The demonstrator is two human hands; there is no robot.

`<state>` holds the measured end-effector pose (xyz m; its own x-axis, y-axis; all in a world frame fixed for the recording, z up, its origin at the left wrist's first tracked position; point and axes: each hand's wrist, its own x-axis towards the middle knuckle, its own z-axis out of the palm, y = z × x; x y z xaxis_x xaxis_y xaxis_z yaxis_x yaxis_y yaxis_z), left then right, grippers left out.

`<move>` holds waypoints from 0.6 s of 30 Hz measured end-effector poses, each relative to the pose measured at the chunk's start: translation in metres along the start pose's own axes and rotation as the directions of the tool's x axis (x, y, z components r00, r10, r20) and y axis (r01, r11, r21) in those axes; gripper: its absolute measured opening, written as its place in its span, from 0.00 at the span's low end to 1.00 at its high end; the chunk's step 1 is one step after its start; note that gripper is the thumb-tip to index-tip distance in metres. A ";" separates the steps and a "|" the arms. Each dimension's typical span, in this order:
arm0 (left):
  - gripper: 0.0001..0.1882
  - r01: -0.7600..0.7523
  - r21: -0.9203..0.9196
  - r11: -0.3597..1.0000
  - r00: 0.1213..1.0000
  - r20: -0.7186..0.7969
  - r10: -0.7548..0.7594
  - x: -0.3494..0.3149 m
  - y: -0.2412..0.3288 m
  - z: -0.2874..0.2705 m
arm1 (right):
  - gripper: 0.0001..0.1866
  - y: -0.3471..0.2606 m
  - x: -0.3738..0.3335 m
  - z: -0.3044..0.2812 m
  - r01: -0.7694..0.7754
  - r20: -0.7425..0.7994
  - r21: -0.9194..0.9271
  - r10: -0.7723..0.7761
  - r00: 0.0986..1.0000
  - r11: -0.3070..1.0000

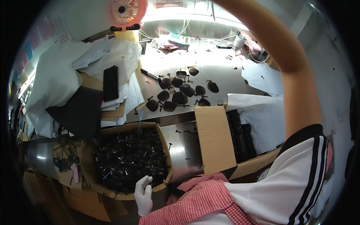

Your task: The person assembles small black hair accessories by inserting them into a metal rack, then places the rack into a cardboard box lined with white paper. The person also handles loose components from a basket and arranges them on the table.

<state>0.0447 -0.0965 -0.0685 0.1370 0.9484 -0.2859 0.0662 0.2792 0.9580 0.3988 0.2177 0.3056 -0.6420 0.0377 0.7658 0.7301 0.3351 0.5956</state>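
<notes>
My left hand (143,195), in a white glove, is raised at the near rim of an open cardboard box (168,157). Its fingers are loosely bent, with a gap to the thumb and nothing seen between them. The box is filled with a heap of small black and clear plastic-looking pieces (129,159). My bare right forearm (262,30) reaches up past the top edge of the picture, so the right hand is out of sight. On the metal table (150,112) lie several dark sunglass lenses (180,98) with small dark pieces scattered among them.
A carton (215,140) with black bundled rows (236,135) and white paper stands right of centre. A black phone (110,83) rests on papers at left. Behind are a marker pen (150,74), a pink fan (125,11), a calculator-like device (179,39) and cables.
</notes>
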 end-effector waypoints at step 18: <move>0.42 -0.787 0.615 -0.040 0.526 0.705 0.476 0.218 0.055 0.190 | 0.23 0.072 -0.608 -0.005 -0.626 0.669 -0.644 0.721 -0.181 0.440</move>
<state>0.2661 0.0972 -0.0827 0.8000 0.5264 0.2881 0.4976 -0.8502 0.1716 0.8433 0.2144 -0.1161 0.4861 0.8644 0.1289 0.8739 -0.4822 -0.0615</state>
